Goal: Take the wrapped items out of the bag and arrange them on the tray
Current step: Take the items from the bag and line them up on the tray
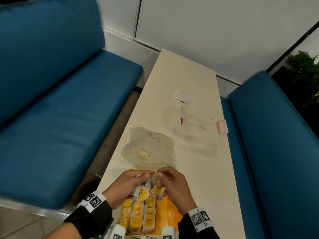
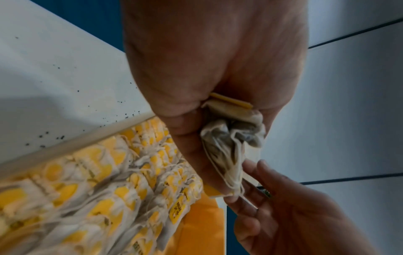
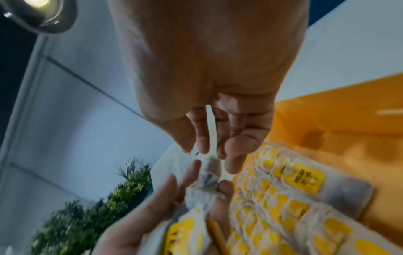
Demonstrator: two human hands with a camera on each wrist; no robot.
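Working at the near end of the long worktop (image 1: 189, 80), you've got the yellow tray (image 1: 170, 214) right under your wrists, its left half packed with rows of tea bags (image 1: 138, 216) and its right half bare, so that's your open room. Up the worktop, the plastic bag (image 1: 150, 149) lies slumped by the left edge, well apart from your hands, with a clear container (image 1: 203, 125) towards the right edge beyond it. Your left hand (image 1: 126, 185) is clamped round a bunch of tea bags (image 2: 229, 143) above the tray's far edge, the bunch's long axis running out along your fingers. Your right hand (image 1: 174, 187) sits just beside it, nearer that bare side, thumb and forefinger pinching the bunch's top corner (image 3: 209, 165). I'd judge one bag peels off rightward next.
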